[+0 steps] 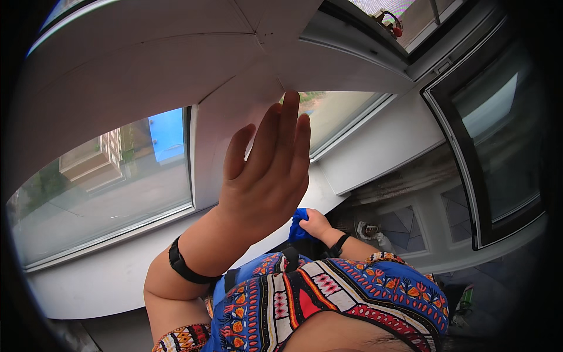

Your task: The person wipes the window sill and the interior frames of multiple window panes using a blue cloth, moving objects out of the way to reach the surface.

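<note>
My left hand (267, 155) is raised in front of me with its fingers stretched out and its back toward me; it holds nothing. Its fingertips overlap the edge of a pale window frame panel (223, 100), and I cannot tell whether they touch it. Lower down, close to my body, my right hand (317, 223) is closed around a bunched blue cloth (298, 227). Part of that cloth is hidden by my left forearm and my clothing. Each wrist carries a black band.
Window panes lie to the left (105, 188) and ahead (337, 114), with a white sill (111, 287) below. At the right, a dark-framed sash (469, 176) stands swung inward. A patterned tile floor (404, 226) shows beneath, with a small light-coloured object (369, 232) on it.
</note>
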A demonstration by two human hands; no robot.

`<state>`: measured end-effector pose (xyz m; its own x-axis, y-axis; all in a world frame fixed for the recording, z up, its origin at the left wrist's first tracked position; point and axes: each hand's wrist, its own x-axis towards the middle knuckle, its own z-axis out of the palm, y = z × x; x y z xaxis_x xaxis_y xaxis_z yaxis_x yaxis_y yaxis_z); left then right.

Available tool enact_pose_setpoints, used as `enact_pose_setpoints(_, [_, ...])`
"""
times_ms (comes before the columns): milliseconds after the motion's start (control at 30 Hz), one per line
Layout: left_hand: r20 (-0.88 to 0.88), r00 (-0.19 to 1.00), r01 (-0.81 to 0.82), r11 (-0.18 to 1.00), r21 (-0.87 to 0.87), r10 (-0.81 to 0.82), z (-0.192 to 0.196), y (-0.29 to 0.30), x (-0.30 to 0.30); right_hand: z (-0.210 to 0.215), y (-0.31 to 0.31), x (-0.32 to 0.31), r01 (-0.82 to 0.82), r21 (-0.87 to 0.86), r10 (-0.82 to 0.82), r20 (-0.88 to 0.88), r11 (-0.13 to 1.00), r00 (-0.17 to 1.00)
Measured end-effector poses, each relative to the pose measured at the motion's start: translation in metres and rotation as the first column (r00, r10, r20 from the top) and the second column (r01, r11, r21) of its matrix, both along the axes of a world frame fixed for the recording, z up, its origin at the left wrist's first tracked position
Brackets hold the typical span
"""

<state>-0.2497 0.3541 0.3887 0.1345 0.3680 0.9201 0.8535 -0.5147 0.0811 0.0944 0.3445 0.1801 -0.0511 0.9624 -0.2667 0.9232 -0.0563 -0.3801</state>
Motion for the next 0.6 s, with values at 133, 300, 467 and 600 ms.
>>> enact_pose_setpoints(133, [-0.013,0.999,-0.034,0.999,-0.011,0.034,0.006,0.003,0.005,-0.011,-0.003,0.003,-0.008,0.016,0.007,0.047,1.000,0.999])
enact_pose_setpoints(300, [-0.067,0.998,-0.028,0.991,-0.127,0.019,0.012,0.003,0.008,-0.008,0.000,-0.006,-0.054,0.043,0.051,0.062,0.998,0.997])
enact_pose_setpoints(467, [-0.158,0.985,-0.092,0.980,-0.179,0.064,0.016,0.004,0.013,0.011,0.004,-0.025,-0.065,-0.035,0.066,0.021,0.997,0.998])
enact_pose_setpoints(600, [-0.178,0.981,-0.111,0.978,-0.178,0.079,0.020,0.002,0.013,0.008,-0.003,-0.028,-0.101,0.001,0.100,0.036,0.995,0.994])
